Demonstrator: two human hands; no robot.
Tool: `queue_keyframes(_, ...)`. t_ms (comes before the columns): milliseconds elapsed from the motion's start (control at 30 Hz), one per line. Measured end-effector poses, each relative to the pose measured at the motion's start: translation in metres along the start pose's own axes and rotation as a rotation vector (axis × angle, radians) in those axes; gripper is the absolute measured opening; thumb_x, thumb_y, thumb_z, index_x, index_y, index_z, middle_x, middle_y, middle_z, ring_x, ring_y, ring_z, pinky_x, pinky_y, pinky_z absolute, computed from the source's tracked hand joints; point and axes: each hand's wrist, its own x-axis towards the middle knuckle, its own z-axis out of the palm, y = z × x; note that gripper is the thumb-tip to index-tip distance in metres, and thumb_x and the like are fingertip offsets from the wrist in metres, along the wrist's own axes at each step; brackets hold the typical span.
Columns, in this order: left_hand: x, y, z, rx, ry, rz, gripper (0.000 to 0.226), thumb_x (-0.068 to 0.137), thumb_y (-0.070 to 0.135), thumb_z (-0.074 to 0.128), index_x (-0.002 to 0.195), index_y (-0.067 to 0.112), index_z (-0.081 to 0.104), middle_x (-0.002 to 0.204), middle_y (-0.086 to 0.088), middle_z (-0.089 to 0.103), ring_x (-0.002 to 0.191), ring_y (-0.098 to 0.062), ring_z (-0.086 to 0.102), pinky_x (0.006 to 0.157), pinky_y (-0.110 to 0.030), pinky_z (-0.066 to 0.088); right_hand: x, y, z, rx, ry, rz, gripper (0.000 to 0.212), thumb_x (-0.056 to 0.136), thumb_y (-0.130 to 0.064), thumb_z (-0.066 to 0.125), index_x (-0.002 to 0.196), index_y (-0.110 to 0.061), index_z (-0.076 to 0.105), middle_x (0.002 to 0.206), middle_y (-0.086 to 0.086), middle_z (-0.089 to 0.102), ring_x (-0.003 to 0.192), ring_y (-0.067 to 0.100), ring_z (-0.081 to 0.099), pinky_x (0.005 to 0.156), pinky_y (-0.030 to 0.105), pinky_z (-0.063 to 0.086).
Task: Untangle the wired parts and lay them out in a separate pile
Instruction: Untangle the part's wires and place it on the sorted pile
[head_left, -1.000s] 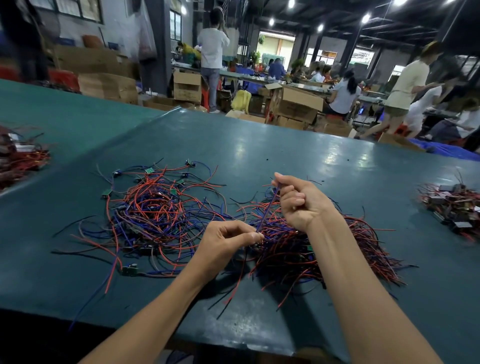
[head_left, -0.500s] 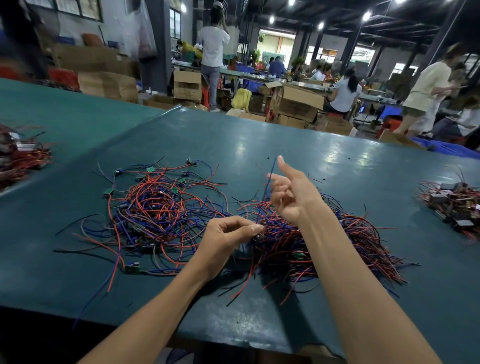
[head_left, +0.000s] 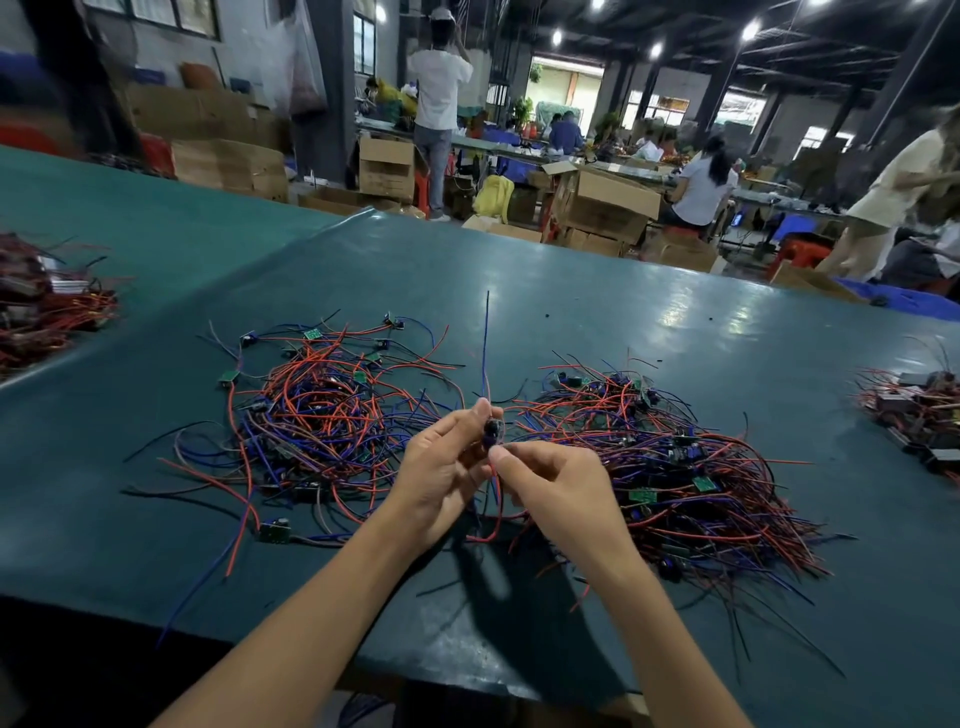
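Note:
Two heaps of red and blue wired parts lie on the green table (head_left: 597, 312): a looser pile on the left (head_left: 322, 415) and a denser tangle on the right (head_left: 675, 467). Between them, my left hand (head_left: 441, 473) pinches a small dark wired part (head_left: 491, 431) held above the table. A blue wire (head_left: 486, 338) stands straight up from it. My right hand (head_left: 556, 488) pinches the red wires just below the part. Both hands almost touch.
A further heap of wires and parts lies at the far left (head_left: 47, 306), another at the right edge (head_left: 919, 410). Cardboard boxes (head_left: 602, 208) and several people stand or sit beyond the table's far edge. The near table edge runs under my forearms.
My right hand has come down from its raised position and closed in beside my left hand. The part is now lifted free, its blue wire pointing upward.

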Motion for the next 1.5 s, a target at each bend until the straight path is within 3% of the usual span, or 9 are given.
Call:
queue_keyframes(267,0.001,-0.002,-0.002,-0.041,-0.043,-0.005,0.025,0.079,0.03,0.077,0.09,0.008,0.078,0.073,-0.001,0.062,0.064,-0.009,0.061,0.062,-0.019,0.055,0.006,-0.002,0.001,-0.068,0.076,-0.015,0.005,0.082,-0.024,0.08,0.079,-0.02,0.082,0.057,-0.01,0.07,0.052,-0.002,0.059,0.059,0.022,0.049)
queue_keyframes(400,-0.002,-0.003,-0.001,-0.001,-0.122,-0.013,0.02,0.081,0.014,0.073,0.097,0.002,0.077,0.075,-0.01,0.069,0.063,-0.019,0.066,0.065,-0.028,0.058,0.012,-0.003,-0.005,0.21,0.072,0.132,0.012,0.084,-0.008,0.074,0.073,-0.01,0.078,0.067,0.013,0.074,0.058,0.018,0.065,0.057,0.03,0.057)
queue_keyframes(500,-0.003,-0.003,0.0,0.076,-0.14,-0.025,0.026,0.081,0.015,0.072,0.101,-0.002,0.073,0.079,-0.012,0.071,0.063,-0.021,0.066,0.066,-0.034,0.057,0.009,-0.002,-0.006,0.268,0.02,0.157,0.012,0.088,-0.007,0.071,0.077,-0.005,0.075,0.071,0.018,0.074,0.061,0.023,0.067,0.061,0.039,0.062)
queue_keyframes(600,-0.006,-0.004,0.003,0.099,-0.182,-0.063,0.028,0.082,0.017,0.073,0.101,-0.003,0.071,0.081,-0.013,0.07,0.062,-0.02,0.063,0.075,-0.045,0.052,0.005,0.001,-0.007,0.351,0.007,0.18,0.014,0.093,-0.009,0.069,0.082,-0.001,0.073,0.069,0.017,0.072,0.058,0.021,0.066,0.053,0.033,0.059)
queue_keyframes(700,-0.006,-0.003,0.002,0.106,-0.194,-0.077,0.021,0.084,0.014,0.071,0.097,-0.002,0.073,0.084,-0.013,0.07,0.068,-0.02,0.064,0.065,-0.031,0.054,0.003,0.003,-0.009,0.448,-0.007,0.183,0.014,0.095,-0.009,0.068,0.084,0.0,0.072,0.067,0.013,0.069,0.054,0.016,0.062,0.051,0.029,0.057)
queue_keyframes(867,-0.002,-0.006,-0.001,0.137,-0.127,-0.082,0.017,0.079,0.015,0.072,0.087,0.001,0.078,0.089,-0.018,0.071,0.086,-0.028,0.063,0.088,-0.041,0.045,-0.001,0.002,-0.011,0.475,-0.025,0.21,0.015,0.096,-0.006,0.066,0.084,0.0,0.074,0.062,0.007,0.064,0.051,0.014,0.058,0.052,0.031,0.059)
queue_keyframes(1033,-0.002,-0.005,-0.003,0.126,-0.098,-0.092,0.025,0.079,0.026,0.073,0.092,0.005,0.078,0.077,-0.011,0.07,0.067,-0.019,0.063,0.071,-0.029,0.05,-0.001,-0.002,-0.013,0.442,-0.13,0.267,0.021,0.097,-0.01,0.065,0.084,0.004,0.074,0.061,0.006,0.061,0.05,0.015,0.055,0.048,0.03,0.057)
queue_keyframes(1367,-0.006,-0.002,0.001,0.232,-0.098,-0.051,0.032,0.079,0.039,0.079,0.089,0.008,0.078,0.091,-0.011,0.074,0.074,-0.018,0.066,0.075,-0.034,0.047,-0.001,-0.001,-0.006,0.388,-0.111,0.227,0.035,0.101,-0.012,0.06,0.083,0.017,0.065,0.057,0.005,0.054,0.05,0.017,0.053,0.049,0.033,0.057)
queue_keyframes(1500,-0.007,-0.002,0.003,0.203,-0.056,0.012,0.024,0.082,0.027,0.073,0.085,0.004,0.079,0.092,-0.015,0.074,0.064,-0.016,0.065,0.06,-0.026,0.054,-0.005,-0.005,0.002,0.398,-0.137,0.248,0.031,0.103,-0.016,0.056,0.082,0.003,0.069,0.059,0.005,0.057,0.048,0.016,0.056,0.048,0.032,0.057)
